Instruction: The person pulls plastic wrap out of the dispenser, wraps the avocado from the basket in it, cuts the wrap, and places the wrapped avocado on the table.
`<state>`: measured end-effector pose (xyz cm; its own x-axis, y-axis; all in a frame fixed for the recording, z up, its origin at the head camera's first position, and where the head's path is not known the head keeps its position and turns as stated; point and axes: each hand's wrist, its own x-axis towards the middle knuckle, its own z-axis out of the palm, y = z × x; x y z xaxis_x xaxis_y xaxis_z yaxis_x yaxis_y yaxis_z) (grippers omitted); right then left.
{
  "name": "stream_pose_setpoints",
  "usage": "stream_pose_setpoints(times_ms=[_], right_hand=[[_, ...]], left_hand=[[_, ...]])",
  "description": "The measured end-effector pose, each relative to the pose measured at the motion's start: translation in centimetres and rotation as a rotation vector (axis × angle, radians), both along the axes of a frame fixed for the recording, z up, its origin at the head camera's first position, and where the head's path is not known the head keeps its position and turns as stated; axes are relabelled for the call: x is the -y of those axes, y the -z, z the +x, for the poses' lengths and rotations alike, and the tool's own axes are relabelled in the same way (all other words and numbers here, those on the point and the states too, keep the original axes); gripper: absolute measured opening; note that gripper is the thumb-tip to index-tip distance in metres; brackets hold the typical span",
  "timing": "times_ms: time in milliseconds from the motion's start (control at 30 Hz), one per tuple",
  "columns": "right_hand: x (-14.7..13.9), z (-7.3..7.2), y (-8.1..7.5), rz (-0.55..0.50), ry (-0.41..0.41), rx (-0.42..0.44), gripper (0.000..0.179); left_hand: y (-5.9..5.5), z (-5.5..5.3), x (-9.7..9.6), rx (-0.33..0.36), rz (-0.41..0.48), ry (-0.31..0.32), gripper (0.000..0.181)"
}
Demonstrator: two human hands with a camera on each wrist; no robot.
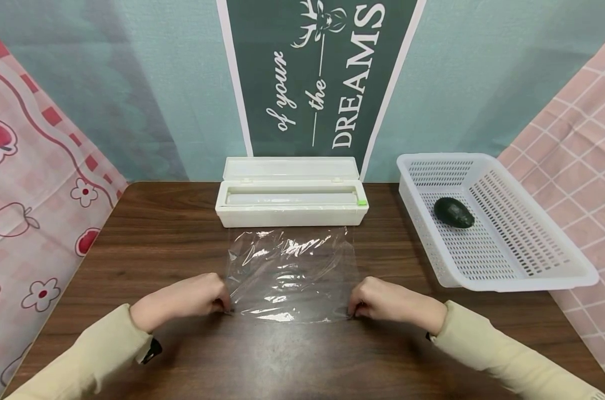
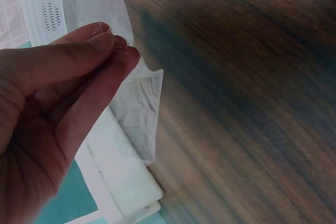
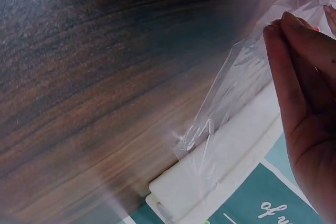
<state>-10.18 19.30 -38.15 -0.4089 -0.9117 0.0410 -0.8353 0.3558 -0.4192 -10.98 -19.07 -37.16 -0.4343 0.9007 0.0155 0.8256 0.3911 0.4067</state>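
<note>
A clear sheet of plastic wrap (image 1: 292, 278) stretches toward me from a white wrap dispenser box (image 1: 292, 215), whose lid (image 1: 291, 168) stands raised at the back. My left hand (image 1: 194, 300) pinches the sheet's near left corner between thumb and fingers. At the near right corner, my right hand (image 1: 384, 300) pinches it the same way. In the left wrist view the film (image 2: 139, 111) runs from the fingertips to the box (image 2: 118, 166). The right wrist view has the film (image 3: 226, 87) slack and creased beside the fingers.
On the right stands a white perforated basket (image 1: 524, 283) with a dark green avocado (image 1: 454, 213) inside. A small green slider (image 1: 362, 203) sits at the dispenser's right end. Behind the brown wooden table (image 1: 292, 366) hangs a teal cloth (image 1: 182, 83) with a lettered panel.
</note>
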Motion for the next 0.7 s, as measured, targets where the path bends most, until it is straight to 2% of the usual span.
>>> stream_pose_setpoints(times_ms=[133,400,700], right_hand=[[0.05,0.17,0.25,0.025,0.017,0.024,0.017],[0.1,0.53,0.4,0.078,0.044,0.041,0.02],[0.38,0.52,0.26,0.121,0.065,0.095,0.012]], left_hand=[[0.38,0.1,0.13,0.023,-0.01,-0.012,0.016],[0.75,0.42,0.24,0.004,-0.02,-0.014,0.017],[0.43,0.83,0.1,0.074,-0.127,-0.095,0.014]])
